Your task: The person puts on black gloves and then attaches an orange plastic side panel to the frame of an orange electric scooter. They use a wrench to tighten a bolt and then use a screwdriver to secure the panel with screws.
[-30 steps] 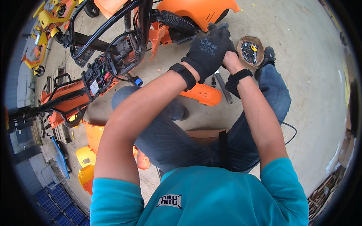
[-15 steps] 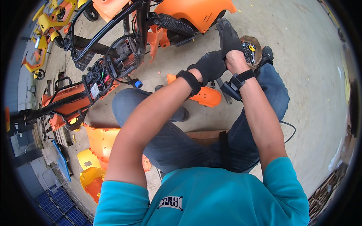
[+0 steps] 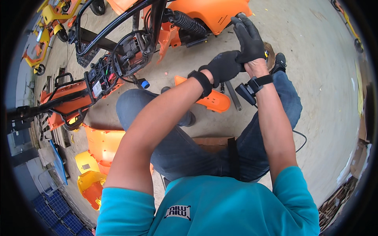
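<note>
Both hands wear black work gloves and meet in front of me, above an orange plastic panel. My left hand is closed at the cuff of the glove on my right hand, its fingertips against the heel of that palm. My right hand points away from me, its fingers stretched out and slightly apart with nothing in them. It partly hides a round brown container that holds small parts. A grey bar lies on the floor below the gloves.
A partly stripped orange scooter with a black frame and exposed wiring stands at the left. Orange body panels and a yellow cover lie near my left side. Yellow scooters stand at the far left. My shoe is beside the container.
Both hands have shifted slightly right, and the right hand now hides more of the container. The right fingers have spread a little, while the left stays at the glove's cuff.
</note>
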A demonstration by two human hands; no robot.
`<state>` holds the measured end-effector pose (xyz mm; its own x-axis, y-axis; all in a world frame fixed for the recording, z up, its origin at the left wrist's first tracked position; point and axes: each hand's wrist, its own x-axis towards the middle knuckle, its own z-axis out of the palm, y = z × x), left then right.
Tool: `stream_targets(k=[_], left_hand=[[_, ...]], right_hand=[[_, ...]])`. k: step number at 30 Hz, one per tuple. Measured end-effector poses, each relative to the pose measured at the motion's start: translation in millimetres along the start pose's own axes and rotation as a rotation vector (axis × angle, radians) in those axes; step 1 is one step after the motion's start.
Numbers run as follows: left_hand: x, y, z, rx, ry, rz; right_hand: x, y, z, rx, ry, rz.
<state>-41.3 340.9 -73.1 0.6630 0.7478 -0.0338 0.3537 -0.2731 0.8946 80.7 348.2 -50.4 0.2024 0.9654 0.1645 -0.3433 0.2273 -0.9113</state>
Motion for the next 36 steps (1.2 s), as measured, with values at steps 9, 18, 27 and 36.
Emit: stream_targets(k=[9,18,27,36], left_hand=[[6.0,-1.0,1.0,-0.043,-0.299,-0.025],[-16.1,19.2,3.2,0.191,-0.319,0.052],[-38.1,63.0,-36.2,0.465,0.142,0.223],[-22.4,81.4,-48.8,0.083,0.334,0.555]], right_hand=[[5.5,4.9,-9.9,0.083,0.105,-0.051],[6.6,7.7,-20.6,-0.694,-0.130,-0.362],[8.8,-30.6,-31.0,-0.695,-0.176,-0.151],[5.8,-12.4,-37.4,-0.989,-0.044,-0.340]])
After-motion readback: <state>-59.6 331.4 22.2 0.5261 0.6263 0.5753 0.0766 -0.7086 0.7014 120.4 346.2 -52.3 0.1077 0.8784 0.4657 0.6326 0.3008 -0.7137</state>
